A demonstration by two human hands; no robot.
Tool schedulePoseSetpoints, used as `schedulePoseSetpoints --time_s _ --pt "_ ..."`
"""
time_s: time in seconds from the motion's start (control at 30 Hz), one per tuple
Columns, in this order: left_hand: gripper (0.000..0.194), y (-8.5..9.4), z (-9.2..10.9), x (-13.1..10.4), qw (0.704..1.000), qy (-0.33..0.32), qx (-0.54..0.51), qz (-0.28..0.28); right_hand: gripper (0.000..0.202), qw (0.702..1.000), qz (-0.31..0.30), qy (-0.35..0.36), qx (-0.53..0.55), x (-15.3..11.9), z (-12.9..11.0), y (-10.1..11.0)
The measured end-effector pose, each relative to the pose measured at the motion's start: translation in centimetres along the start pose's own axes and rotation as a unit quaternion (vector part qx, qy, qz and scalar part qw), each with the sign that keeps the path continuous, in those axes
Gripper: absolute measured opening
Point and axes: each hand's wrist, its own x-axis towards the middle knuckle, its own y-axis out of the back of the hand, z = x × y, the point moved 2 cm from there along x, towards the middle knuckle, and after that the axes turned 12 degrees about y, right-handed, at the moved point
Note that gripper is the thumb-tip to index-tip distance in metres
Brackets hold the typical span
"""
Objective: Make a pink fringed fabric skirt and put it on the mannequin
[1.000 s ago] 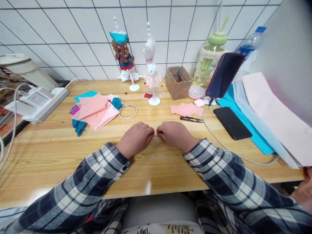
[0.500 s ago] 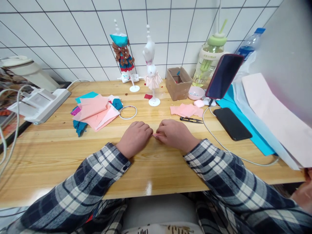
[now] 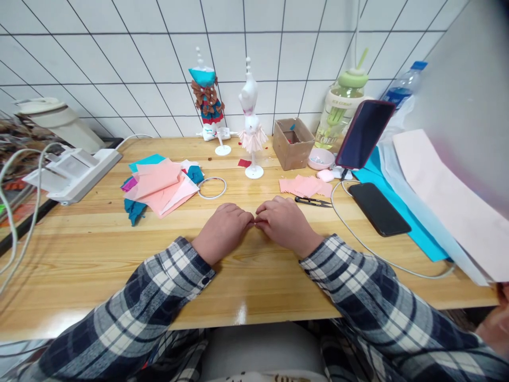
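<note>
My left hand (image 3: pixel 226 229) and my right hand (image 3: pixel 285 223) meet low over the middle of the wooden table, fingertips pinched together and touching. Between them is a small pink paper piece, now almost wholly hidden by the fingers. Beyond my right hand lie cut pink paper pieces (image 3: pixel 305 186) with jagged edges, and black thread snips (image 3: pixel 313 202) in front of them. A white mini dress form (image 3: pixel 248 98) wearing a pleated pink paper skirt (image 3: pixel 253 139) stands upright past the hands. Left of it, another form wears a blue, brown and red outfit (image 3: pixel 207 98).
At left lie pink and blue papers (image 3: pixel 159 185) beside a white ring (image 3: pixel 212 188) and a power strip (image 3: pixel 79 175). A cardboard box (image 3: pixel 293 148), pink bowl (image 3: pixel 321 158), green-lidded bottle (image 3: pixel 341 106), propped phone (image 3: pixel 366 132), flat phone (image 3: pixel 379 208) and long paper sheets (image 3: pixel 445 185) stand or lie right.
My fingertips have come closer together and now cover the pink paper piece that showed between them. The whole view has tilted up slightly, so things sit a little lower.
</note>
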Motion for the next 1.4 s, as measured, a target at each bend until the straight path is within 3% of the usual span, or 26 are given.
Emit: schedulePoseSetpoints --time_s 0.1,0.17,0.27,0.37,0.47,0.53,0.73,0.87,1.07,1.17,1.27,1.4 --pt "0.023 0.6 -0.3 0.1 0.994 0.056 -0.093 0.008 0.019 0.998 0.055 -0.018 0.041 0.1 0.3 -0.1" --pt "0.025 0.9 -0.7 0.2 0.965 0.13 -0.226 0.035 0.016 0.983 0.137 -0.043 0.113 0.2 0.8 -0.1" --pt "0.043 0.5 -0.9 0.2 0.849 0.229 -0.475 0.033 0.01 0.922 0.257 -0.107 0.269 0.3 1.5 -0.4" --pt "0.041 -0.5 -0.4 0.2 0.728 0.246 -0.64 0.004 0.011 0.858 0.295 -0.151 0.391 0.6 1.4 -1.0" --pt "0.036 -1.1 0.1 0.1 0.675 0.255 -0.692 0.029 0.012 0.832 0.321 -0.161 0.423 0.7 0.9 -1.5" --pt "0.032 -1.1 0.2 0.1 0.68 0.266 -0.681 0.06 0.011 0.829 0.334 -0.161 0.419 0.8 0.6 -1.7" --pt "0.026 -0.1 0.1 0.0 0.743 0.267 -0.604 0.109 0.013 0.832 0.355 -0.166 0.393 0.7 -0.1 -1.7" --pt "0.025 0.0 0.2 0.1 0.754 0.262 -0.591 0.119 0.013 0.838 0.364 -0.164 0.371 0.7 -0.3 -1.5" --pt "0.026 -0.5 0.1 0.1 0.735 0.264 -0.616 0.103 0.011 0.844 0.372 -0.165 0.348 0.6 -0.8 -1.4" --pt "0.027 -0.4 -0.4 0.1 0.725 0.264 -0.629 0.093 0.011 0.861 0.355 -0.132 0.339 0.6 -0.8 -1.0" --pt "0.027 0.1 -1.1 0.3 0.743 0.266 -0.61 0.078 0.02 0.884 0.331 -0.103 0.313 0.4 -0.2 -0.1" --pt "0.03 0.7 -1.4 0.2 0.773 0.242 -0.587 -0.008 0.033 0.911 0.269 -0.092 0.298 0.1 0.6 0.4"
